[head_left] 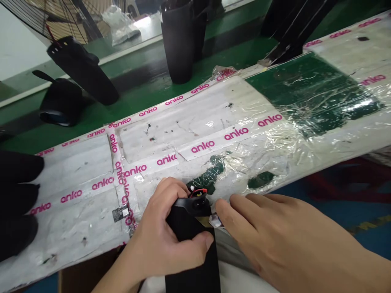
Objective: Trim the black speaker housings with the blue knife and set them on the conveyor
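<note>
Black fabric-textured casing [183,224], red wires [200,191] at its end, is clasped in our left hand [171,236] at the white, pink-lettered tabletop's [171,142] near edge; our right hand [275,236] meets a small shiny piece [215,221], its grip unclear.

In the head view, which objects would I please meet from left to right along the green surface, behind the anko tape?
Dark object with a strap, slanted black casing, upright black casing, crumpled clear plastic, dark slanted frame.
</note>
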